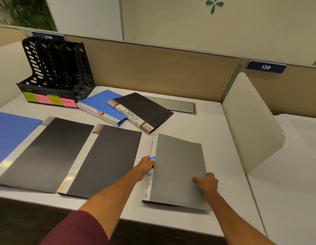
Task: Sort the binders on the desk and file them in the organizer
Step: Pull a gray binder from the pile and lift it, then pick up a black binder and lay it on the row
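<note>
Both hands are on the grey binder [178, 167], well off to the organizer's [54, 71] near right, left hand [144, 167] curled on the spine, right hand [208, 183] pinching the loose edge, so it might flop open or clip the FINANCE binder [141, 112] between, though there's bare desk [206, 121] further right.
</note>
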The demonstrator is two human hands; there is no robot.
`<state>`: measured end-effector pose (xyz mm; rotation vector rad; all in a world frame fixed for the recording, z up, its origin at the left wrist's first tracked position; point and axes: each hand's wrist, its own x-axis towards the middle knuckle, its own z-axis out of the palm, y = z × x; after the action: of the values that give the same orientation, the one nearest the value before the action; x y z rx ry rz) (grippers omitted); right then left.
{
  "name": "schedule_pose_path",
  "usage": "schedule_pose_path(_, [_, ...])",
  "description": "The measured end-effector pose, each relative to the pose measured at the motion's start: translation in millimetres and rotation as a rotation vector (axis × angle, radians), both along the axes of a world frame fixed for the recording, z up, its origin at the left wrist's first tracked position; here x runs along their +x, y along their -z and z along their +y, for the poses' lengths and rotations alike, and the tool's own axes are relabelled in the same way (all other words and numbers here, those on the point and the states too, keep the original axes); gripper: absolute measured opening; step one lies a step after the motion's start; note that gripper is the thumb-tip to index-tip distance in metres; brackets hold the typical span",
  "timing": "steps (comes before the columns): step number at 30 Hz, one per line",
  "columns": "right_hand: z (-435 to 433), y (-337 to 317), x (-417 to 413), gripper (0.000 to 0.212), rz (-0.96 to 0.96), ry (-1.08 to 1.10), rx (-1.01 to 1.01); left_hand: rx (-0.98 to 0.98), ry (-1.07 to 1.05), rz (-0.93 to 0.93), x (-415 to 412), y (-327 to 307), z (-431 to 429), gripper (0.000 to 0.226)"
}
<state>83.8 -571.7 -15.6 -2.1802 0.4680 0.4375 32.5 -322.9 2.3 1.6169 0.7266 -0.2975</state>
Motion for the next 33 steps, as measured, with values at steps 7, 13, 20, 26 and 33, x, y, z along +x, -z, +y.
schedule_pose_path(7, [9.2,-15.3,-4.3,0.070,0.001,-0.055,-0.226,-0.055,-0.038,0.020,3.3,-7.1,8.8,0.042])
schedule_pose_path(13, [39.0,-37.5,6.9,0.064,-0.136,-0.232,-0.393,0.348,-0.115,-0.063,10.5,-24.7,28.4,0.047])
schedule_pose_path(20, [100.3,-69.7,26.9,0.069,-0.368,-0.410,-0.516,1.001,0.241,-0.099,14.6,-58.2,76.7,0.066])
schedule_pose_path(26, [145.6,-87.2,49.0,0.075,-0.419,-0.497,-0.561,0.983,0.213,-0.124,24.8,-76.2,108.7,0.067])
schedule_pose_path(33, [192.5,-96.3,100.5,0.081,-0.459,-0.616,-0.609,1.021,0.260,-0.024,60.5,-75.1,141.1,0.076])
